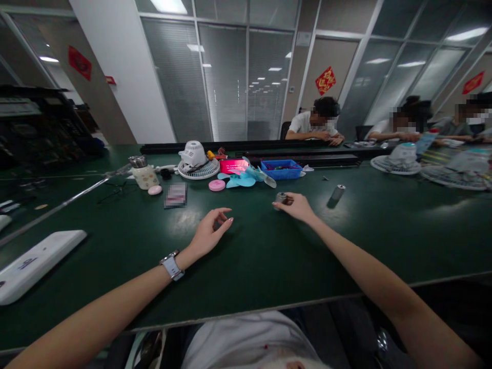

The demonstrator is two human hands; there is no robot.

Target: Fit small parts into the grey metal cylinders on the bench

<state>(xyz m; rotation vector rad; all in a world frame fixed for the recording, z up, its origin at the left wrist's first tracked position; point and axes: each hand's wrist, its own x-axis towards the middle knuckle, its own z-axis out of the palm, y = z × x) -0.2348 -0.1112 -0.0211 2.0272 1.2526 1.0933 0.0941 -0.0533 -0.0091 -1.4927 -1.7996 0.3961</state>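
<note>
A small cylindrical motor (281, 198) was pinched between the curled fingertips of the right hand (296, 206), which was rested on the green table (269, 256) just in front of the blue parts tray (281, 169). The left hand (210, 231), worn with a wristwatch (171, 266), was held half curled with thumb and fingers nearly meeting, and whether anything was gripped in it could not be told. A second metal cylinder (337, 192) was lain right of the tray, and teal fan blades (246, 178) and a white fan grille (199, 168) were set left of it.
</note>
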